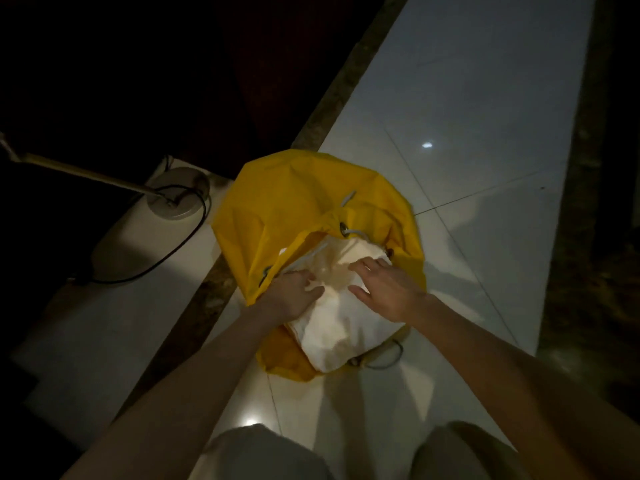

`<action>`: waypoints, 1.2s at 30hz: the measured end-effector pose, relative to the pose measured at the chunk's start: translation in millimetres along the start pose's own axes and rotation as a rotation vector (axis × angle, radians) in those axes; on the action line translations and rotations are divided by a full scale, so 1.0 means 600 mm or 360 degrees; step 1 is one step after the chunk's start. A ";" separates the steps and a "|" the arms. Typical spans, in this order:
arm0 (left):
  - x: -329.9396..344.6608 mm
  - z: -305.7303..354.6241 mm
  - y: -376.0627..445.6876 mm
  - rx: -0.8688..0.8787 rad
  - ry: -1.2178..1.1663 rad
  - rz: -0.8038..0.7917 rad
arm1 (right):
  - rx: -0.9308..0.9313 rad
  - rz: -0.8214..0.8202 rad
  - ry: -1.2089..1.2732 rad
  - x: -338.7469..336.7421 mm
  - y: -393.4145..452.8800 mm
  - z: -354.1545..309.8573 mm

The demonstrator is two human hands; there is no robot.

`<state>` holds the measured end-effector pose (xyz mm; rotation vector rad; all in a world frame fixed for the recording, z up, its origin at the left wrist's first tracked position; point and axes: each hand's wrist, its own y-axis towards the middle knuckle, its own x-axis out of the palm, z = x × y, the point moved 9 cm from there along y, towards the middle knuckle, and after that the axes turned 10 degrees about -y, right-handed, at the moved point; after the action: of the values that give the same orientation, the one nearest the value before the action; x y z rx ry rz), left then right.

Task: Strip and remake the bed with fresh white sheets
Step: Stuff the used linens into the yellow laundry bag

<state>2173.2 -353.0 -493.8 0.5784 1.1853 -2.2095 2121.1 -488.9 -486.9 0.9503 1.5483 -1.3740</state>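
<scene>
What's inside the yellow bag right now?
White bundled linen fills the yellow drawstring bag, both hands on it: left hand, right hand. Anything beneath is covered.

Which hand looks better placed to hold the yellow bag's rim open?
Probably the left hand: it sits right at the yellow bag rim beside the drawstring. The right hand lies flat on the white bundle.
</scene>
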 end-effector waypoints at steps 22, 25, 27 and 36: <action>-0.619 0.598 -0.658 0.0329 0.0333 0.0367 | 0.0227 0.0076 0.0076 -1.013 -0.436 -0.019; -0.694 0.667 -0.738 0.0449 0.0358 0.0511 | 0.0281 0.0152 0.0058 -1.108 -0.486 -0.020; -0.743 0.704 -0.779 0.0526 0.0401 0.0586 | 0.0320 0.0215 0.0033 -1.172 -0.510 -0.026; -0.832 0.792 -0.832 0.0859 0.0664 0.0565 | 0.0727 0.0695 0.0037 -1.401 -0.600 -0.052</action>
<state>2170.4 -395.9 356.4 1.4066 0.5768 -2.1390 2088.9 -506.0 427.3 1.4837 0.9692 -1.4143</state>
